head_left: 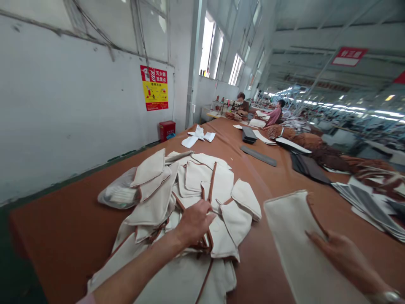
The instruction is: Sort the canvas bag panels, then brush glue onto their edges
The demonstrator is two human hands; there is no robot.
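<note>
Here, loose panel (294,236): off-white, brown along one edge, held tilted over the brown table (253,274), right of the pile.
Right hand (348,257): fingers nearly closed, panel's brown edge between them and the thumb.
White pile (196,173): brown-trimmed pieces, heaped on the table.
Left hand (194,221): fingers curled closed on a brown-trimmed edge amid the pile.
Plastic bag (118,192): beside the pile's left side.
Grey strip (258,156): flat, beyond the pile.
</note>
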